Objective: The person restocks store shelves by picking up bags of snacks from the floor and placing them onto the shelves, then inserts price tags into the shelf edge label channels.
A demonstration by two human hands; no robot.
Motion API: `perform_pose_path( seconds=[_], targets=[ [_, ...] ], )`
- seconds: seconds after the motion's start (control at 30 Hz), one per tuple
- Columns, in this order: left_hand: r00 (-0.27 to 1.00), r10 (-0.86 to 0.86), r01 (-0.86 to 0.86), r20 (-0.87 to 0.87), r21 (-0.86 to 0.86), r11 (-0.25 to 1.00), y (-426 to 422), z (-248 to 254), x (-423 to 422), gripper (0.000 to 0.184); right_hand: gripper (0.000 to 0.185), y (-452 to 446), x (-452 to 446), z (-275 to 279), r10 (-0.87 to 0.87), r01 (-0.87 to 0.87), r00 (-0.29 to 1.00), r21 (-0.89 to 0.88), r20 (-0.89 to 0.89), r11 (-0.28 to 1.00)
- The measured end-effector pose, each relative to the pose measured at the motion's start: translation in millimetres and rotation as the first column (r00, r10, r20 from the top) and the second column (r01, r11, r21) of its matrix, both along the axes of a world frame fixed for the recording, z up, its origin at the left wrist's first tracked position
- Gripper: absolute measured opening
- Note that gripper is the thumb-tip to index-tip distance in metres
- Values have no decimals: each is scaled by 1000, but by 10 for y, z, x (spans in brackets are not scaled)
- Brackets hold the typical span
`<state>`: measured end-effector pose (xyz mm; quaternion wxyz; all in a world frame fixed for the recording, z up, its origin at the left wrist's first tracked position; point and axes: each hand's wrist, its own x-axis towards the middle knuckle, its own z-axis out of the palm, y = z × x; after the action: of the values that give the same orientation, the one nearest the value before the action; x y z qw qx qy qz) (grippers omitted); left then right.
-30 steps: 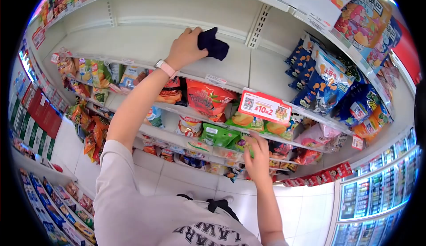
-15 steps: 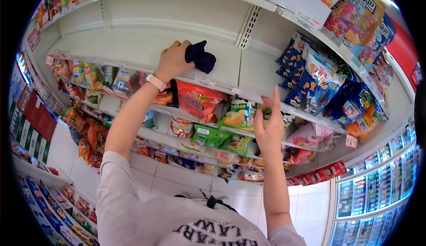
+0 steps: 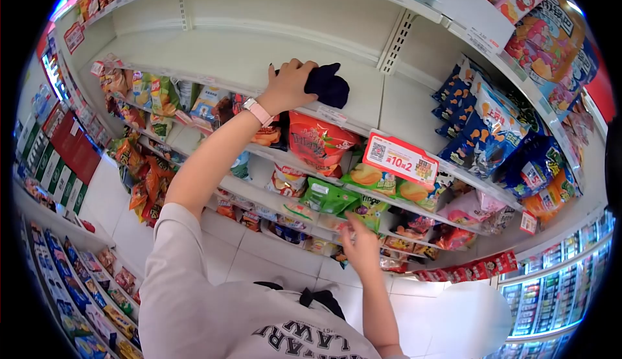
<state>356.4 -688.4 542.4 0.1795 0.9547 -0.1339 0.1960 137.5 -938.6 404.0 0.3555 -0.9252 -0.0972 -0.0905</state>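
My left hand (image 3: 289, 88) has its fingers wrapped round a dark navy cloth (image 3: 328, 86), pressed on the white shelf (image 3: 246, 51). A watch with a pink strap is on that wrist. Lower down, my right hand (image 3: 360, 245) is raised in front of the lower shelves, near a green snack bag (image 3: 370, 208); its fingers are partly spread and hold nothing. A red and white promotion sign (image 3: 400, 158) hangs on the shelf edge above my right hand. Below the cloth sits a large red snack bag (image 3: 319, 140).
Blue snack bags (image 3: 483, 122) stand at the right end of the shelf. Orange snack bags (image 3: 148, 184) hang at the lower left. More packets fill another rack (image 3: 84, 294) at bottom left. Glass-door coolers (image 3: 551, 301) stand at the lower right.
My right hand rose towards the shelf edge, where the sign was out of view, then came down again. The sign shows once more. My left hand stays on the cloth; the view has shifted.
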Motion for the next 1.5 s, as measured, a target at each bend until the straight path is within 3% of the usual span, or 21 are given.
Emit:
perform_pose_path(
  seconds=[0.13,0.27,0.33,0.37,0.4,0.43,0.53,0.6,0.67,0.77,0.83,0.9,1.03,1.17,1.3,1.43,1.5],
  targets=[
    [998,-32,31,-45,-12,999,40,-14,-171,70,38,51,-269,-427,191,-220,966,-166,-172,961],
    [977,13,11,212,-111,994,48,-180,-578,61,42,-37,-402,-774,413,-486,850,-184,-329,854],
    [902,-34,161,429,-263,951,12,-413,-958,51,42,-77,-476,-888,467,-540,817,-167,-338,825],
    [902,21,128,430,-313,941,-33,-577,-1205,44,42,-64,-457,-905,508,-582,790,-156,-344,798],
    [905,9,172,425,-388,905,-82,-746,-1465,41,44,-28,-452,-832,507,-617,725,-112,-466,779],
    [945,58,80,322,-401,912,-125,-1027,-1722,38,45,-14,-441,-890,544,-666,674,-94,-500,740],
    [999,37,-52,-37,-634,772,-241,-1955,-2481,27,50,41,-361,-1108,600,-794,497,-50,-627,606],
    [909,88,-358,-406,-659,662,-319,-2274,-3073,24,50,110,-233,-1163,650,-852,449,-76,-613,518],
    [847,185,-477,-498,-560,677,-394,-2627,-3572,23,51,160,-112,-1243,662,-887,397,-82,-636,454],
    [777,211,-621,-593,-668,410,-494,-2578,-4048,22,52,298,150,-1541,693,-941,317,-124,-647,314],
    [771,301,-637,-561,-688,348,-535,-2603,-4198,22,53,494,237,-1599,745,-930,362,-277,-561,244],
    [752,337,-653,-567,-710,264,-525,-2529,-4236,23,52,814,295,-1623,718,-934,348,-291,-603,209],
    [725,410,-671,-553,-702,239,-304,-2434,-4241,17,49,1552,149,-1406,790,-949,285,-276,-543,152],
    [769,448,-620,-456,-701,353,316,-2465,-4361,14,48,2177,-155,-1473,885,-978,177,-181,-431,107],
    [741,510,-642,-437,-685,345,1141,-2360,-4538,15,47,2752,-566,-1409,849,-981,140,-186,-510,50],
    [757,519,-629,-397,-658,414,1850,-2229,-4758,16,46,3315,-918,-1353,803,-970,131,-242,-582,-17],
    [769,507,-613,-390,-676,409,2091,-2251,-4837,16,46,3551,-1005,-1381,826,-976,113,-216,-553,-11]
  ],
)
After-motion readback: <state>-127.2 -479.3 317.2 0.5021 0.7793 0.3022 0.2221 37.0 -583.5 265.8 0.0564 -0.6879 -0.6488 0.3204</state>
